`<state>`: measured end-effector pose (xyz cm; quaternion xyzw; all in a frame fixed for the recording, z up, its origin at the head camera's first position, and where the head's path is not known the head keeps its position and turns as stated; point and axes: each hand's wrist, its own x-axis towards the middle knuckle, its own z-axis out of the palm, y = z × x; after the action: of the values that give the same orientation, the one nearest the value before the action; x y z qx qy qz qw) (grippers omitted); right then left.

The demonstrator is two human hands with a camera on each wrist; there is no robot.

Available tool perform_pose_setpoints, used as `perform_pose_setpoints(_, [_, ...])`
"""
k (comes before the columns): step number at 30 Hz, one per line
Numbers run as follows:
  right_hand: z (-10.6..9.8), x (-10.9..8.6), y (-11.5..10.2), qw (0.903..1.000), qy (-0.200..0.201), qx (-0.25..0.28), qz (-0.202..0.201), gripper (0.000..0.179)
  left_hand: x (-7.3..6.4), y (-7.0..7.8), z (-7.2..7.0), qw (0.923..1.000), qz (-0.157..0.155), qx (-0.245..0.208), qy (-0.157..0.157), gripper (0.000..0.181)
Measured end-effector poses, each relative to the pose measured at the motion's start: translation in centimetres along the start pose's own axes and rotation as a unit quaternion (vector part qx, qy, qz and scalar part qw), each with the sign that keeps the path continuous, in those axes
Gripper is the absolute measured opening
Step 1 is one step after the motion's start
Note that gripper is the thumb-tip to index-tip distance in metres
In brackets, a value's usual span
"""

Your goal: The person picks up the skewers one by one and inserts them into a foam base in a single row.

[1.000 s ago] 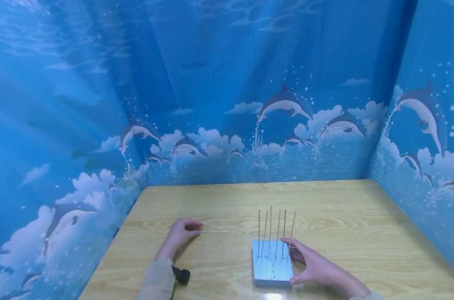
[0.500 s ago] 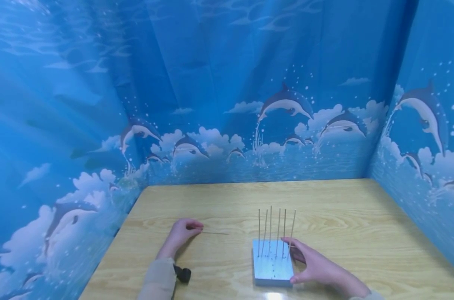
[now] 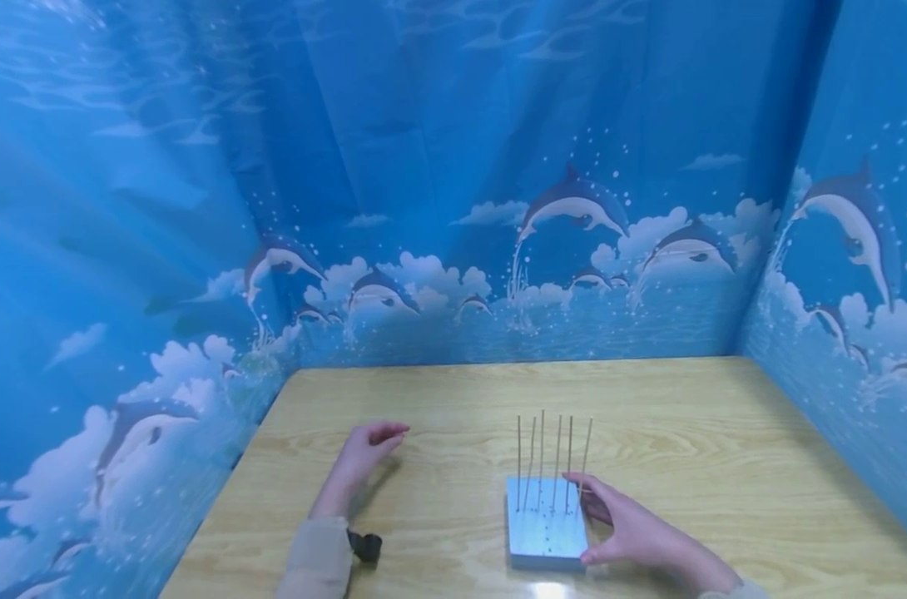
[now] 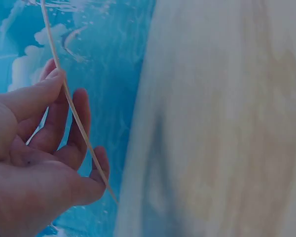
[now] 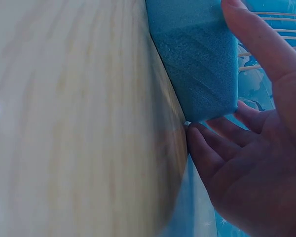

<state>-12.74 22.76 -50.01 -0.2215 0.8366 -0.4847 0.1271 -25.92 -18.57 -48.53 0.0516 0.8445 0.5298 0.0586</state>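
Note:
In the left wrist view a thin wooden stick (image 4: 79, 121) is pinched between the thumb and index finger of my left hand (image 3: 365, 453). That stick slants down past the other fingers and can hardly be made out in the head view. To the right, a light blue foam block (image 3: 547, 538) lies on the table, its top dotted with small holes. Several thin sticks (image 3: 541, 445) stand in its far half, some leaning a little. My right hand (image 3: 626, 526) grips the block's right side, thumb at the near corner and fingers toward the far one.
The wood-grain table (image 3: 438, 399) runs back to a blue curtain (image 3: 423, 166) printed with dolphins, which also hangs at both sides. A black strap piece (image 3: 365, 547) sits at the left sleeve (image 3: 317, 553).
My left hand has risen and turned slightly, and the stick that pointed right from its fingertips no longer shows in the head view. The right hand and block have stayed in place.

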Motion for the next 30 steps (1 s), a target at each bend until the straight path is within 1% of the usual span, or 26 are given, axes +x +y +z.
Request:
perform_pose_setpoints(2, [0.0,0.0,0.0,1.0000,0.000,0.001,0.004,0.110,-0.2,0.7,-0.1,1.0000,0.002,-0.003,-0.002,0.024])
perform_pose_setpoints(7, [0.0,0.0,-0.1,1.0000,0.002,-0.001,0.008,0.112,-0.7,2.4,-0.2,0.9995,0.029,-0.011,-0.002,0.025])
perform_pose_setpoints(8, [0.0,0.0,-0.1,1.0000,0.003,-0.001,0.007,0.112,-0.8,2.7,-0.2,0.9994,0.030,-0.016,-0.001,0.025])
perform_pose_setpoints(11, [-0.1,-0.1,-0.2,1.0000,0.003,-0.002,0.000,0.111,-1.3,3.7,0.0,0.9989,0.027,-0.038,0.002,0.026])
perform_pose_setpoints(15, [0.0,-0.2,-0.1,0.9999,0.001,0.000,-0.011,0.111,-2.1,5.2,0.5,0.9963,0.027,-0.081,0.006,0.026])
perform_pose_setpoints(19, [0.0,-0.2,-0.1,0.9999,0.000,-0.001,-0.012,0.110,-3.0,6.6,1.2,0.9912,0.029,-0.129,-0.004,0.024])
perform_pose_setpoints(22, [0.0,-0.2,-0.2,1.0000,0.001,0.000,-0.010,0.110,-3.5,7.4,1.8,0.9861,0.028,-0.163,-0.019,0.023])
perform_pose_setpoints(26, [0.0,-0.2,-0.4,1.0000,0.000,0.000,-0.005,0.109,-4.1,8.3,2.6,0.9784,0.033,-0.198,-0.047,0.023])
perform_pose_setpoints(30, [0.0,-0.2,-0.4,1.0000,0.000,-0.001,-0.003,0.110,-4.6,8.9,3.5,0.9685,0.044,-0.233,-0.077,0.027])
